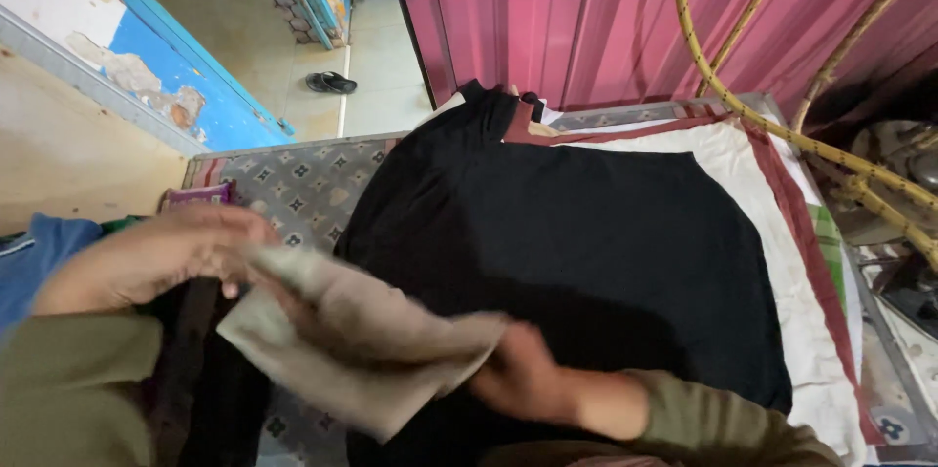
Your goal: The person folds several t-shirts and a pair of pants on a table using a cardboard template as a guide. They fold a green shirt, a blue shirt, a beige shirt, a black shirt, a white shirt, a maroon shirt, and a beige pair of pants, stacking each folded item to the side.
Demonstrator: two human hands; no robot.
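Observation:
My left hand (156,254) grips the upper left end of a beige cloth (362,340), which is blurred with motion. My right hand (520,374) holds the same cloth at its lower right edge, partly hidden under it. The cloth hangs between both hands above a black garment (606,242) spread flat over a table. Both my sleeves are olive green.
Under the black garment lie a white cloth with a dark red border (782,213) and a patterned grey table cover (303,184). A yellow rope (743,106) hangs before a pink corrugated wall (586,18). A dark sandal (330,82) sits on the floor. A heap of clothes lies at the left.

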